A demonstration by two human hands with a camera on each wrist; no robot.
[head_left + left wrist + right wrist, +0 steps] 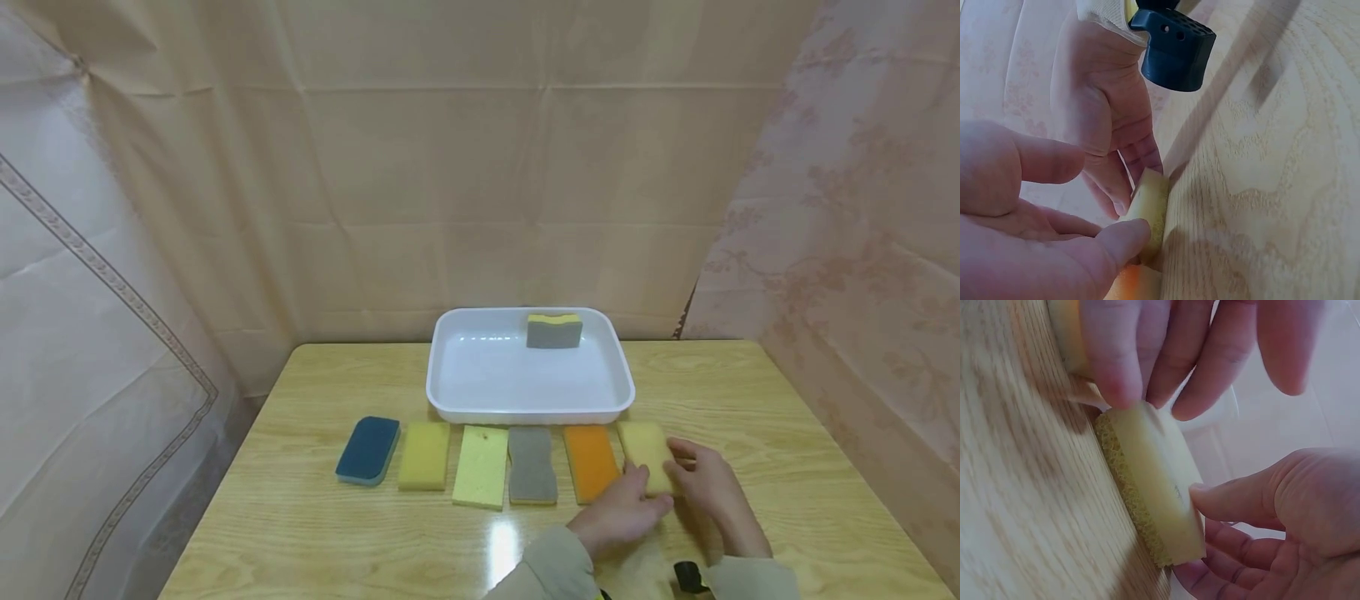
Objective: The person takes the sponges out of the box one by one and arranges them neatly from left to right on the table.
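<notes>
At the right end of a row on the table, a pale yellow sponge (pixel 647 446) lies between both hands. The right wrist view shows its smooth pale layer (pixel 1154 481) and a coarse porous yellow layer (pixel 1125 481) beside the wood. My left hand (pixel 618 512) holds its near left corner with thumb and fingertips. From the right, my right hand (pixel 708 479) grips its edge, the thumb (pixel 1235 500) on the smooth layer. Just left of it lies an orange sponge (pixel 591 458), its near corner close to the left hand. The left wrist view shows the pale sponge (pixel 1157 200) low against the tabletop.
Behind the row stands a white tray (pixel 525 417) holding a grey-and-yellow sponge (pixel 553 335) on edge. Leftward in the row lie a grey sponge (pixel 532 467), a pale lime sponge (pixel 480 467), a yellow sponge (pixel 424 456) and a dark blue sponge (pixel 369 450). Cloth hangs around the wooden table (pixel 337 542).
</notes>
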